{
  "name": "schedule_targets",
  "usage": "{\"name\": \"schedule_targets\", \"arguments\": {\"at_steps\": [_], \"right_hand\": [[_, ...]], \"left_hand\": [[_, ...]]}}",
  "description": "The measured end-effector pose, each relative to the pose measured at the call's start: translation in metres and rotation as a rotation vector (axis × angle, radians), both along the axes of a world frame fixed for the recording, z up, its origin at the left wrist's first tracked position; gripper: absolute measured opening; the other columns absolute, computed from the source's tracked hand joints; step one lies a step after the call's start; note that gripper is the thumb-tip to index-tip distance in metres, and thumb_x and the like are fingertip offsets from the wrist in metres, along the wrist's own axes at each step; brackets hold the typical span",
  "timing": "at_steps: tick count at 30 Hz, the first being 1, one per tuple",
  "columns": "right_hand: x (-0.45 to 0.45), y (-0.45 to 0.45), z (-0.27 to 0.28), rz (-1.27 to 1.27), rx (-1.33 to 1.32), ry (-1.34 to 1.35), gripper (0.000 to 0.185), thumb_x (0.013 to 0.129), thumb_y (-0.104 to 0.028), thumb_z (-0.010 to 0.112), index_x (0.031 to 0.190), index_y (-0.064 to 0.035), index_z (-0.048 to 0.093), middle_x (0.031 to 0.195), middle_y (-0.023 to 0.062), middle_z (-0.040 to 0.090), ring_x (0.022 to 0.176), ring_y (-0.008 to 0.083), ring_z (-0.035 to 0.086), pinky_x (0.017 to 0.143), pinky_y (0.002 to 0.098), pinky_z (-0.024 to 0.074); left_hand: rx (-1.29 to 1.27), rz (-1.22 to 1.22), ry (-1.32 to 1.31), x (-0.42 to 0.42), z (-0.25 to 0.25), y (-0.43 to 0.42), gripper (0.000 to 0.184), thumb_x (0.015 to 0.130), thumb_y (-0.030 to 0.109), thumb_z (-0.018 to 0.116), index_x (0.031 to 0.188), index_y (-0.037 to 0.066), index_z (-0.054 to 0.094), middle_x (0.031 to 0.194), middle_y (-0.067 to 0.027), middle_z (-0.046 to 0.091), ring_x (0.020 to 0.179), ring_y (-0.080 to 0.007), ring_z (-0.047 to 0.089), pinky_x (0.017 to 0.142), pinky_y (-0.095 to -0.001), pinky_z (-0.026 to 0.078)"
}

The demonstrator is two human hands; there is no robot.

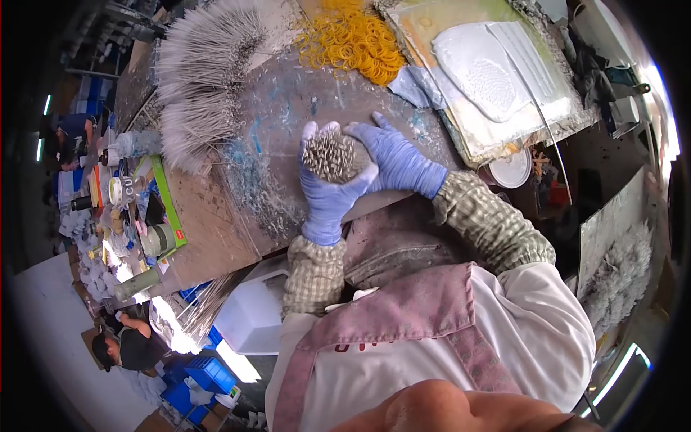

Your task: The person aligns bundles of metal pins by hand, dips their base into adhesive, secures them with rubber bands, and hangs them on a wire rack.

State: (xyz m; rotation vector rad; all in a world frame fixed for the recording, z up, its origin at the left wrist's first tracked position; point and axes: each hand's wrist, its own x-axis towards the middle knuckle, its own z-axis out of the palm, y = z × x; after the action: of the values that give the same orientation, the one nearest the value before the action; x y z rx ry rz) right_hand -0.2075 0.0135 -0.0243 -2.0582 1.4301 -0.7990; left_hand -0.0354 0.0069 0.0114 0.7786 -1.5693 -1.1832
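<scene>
A round bundle of thin sticks [331, 157] stands between my hands over the worktable, its speckled, light-tipped ends facing up at me. My left hand [332, 198], in a blue-purple glove, is closed round the left and near sides of it. From the right, my right hand [403, 160], gloved the same way, presses and curves against the bundle, with one finger sticking out away from it. The lower part of the bundle is hidden by the gloves. Beyond my left hand, a large spread of similar thin white-and-grey sticks [205, 86] lies on the table.
Yellow rubber bands [353, 43] are piled at the table's far side. To the right, a crusted tray [461, 137] carries white paste [482, 72] and a thin rod. A white bin [248, 317] stands below the left edge. Other people [133, 342] are at the far left.
</scene>
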Motion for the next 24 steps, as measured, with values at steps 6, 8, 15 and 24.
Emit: {"name": "schedule_targets", "arguments": {"at_steps": [6,8,15,24], "right_hand": [[0.025,0.003,0.012,-0.062,-0.029,-0.170,0.100,0.061,-0.055,0.083,0.137,-0.0015,0.047,0.133,0.0188,0.055,0.127,0.0372,0.052,0.118,0.0561,0.0240],[0.022,0.009,0.021,-0.066,0.012,-0.264,0.093,0.062,-0.053,0.083,0.132,-0.0017,0.050,0.125,0.0195,0.060,0.120,0.0378,0.056,0.116,0.0529,0.0288],[0.007,0.003,0.056,0.202,0.234,-0.058,0.101,0.056,-0.053,0.088,0.134,-0.0019,0.048,0.124,0.0196,0.062,0.120,0.0380,0.057,0.117,0.0487,0.0300],[0.009,0.010,-0.012,-0.007,-0.058,0.161,0.118,0.056,-0.068,0.082,0.145,-0.0024,0.040,0.138,0.0195,0.051,0.140,0.0342,0.040,0.119,0.0591,0.0153]], "left_hand": [[0.251,-0.108,0.135,0.010,-0.025,-0.001,0.102,0.076,0.032,0.084,0.151,0.001,0.024,0.146,-0.0131,0.045,0.137,-0.0247,0.040,0.116,-0.0398,0.032],[0.267,-0.045,0.182,0.014,-0.033,0.002,0.103,0.077,0.040,0.081,0.152,0.000,0.022,0.146,-0.0135,0.045,0.138,-0.0249,0.040,0.119,-0.0404,0.028],[0.210,-0.108,0.171,0.032,0.046,-0.010,0.088,0.077,0.022,0.082,0.144,-0.003,0.031,0.130,-0.0168,0.059,0.115,-0.0220,0.059,0.099,-0.0359,0.049],[0.090,-0.062,-0.050,0.012,-0.003,0.002,0.087,0.074,0.021,0.087,0.142,-0.001,0.038,0.129,-0.0127,0.059,0.118,-0.0209,0.058,0.103,-0.0342,0.047]]}}
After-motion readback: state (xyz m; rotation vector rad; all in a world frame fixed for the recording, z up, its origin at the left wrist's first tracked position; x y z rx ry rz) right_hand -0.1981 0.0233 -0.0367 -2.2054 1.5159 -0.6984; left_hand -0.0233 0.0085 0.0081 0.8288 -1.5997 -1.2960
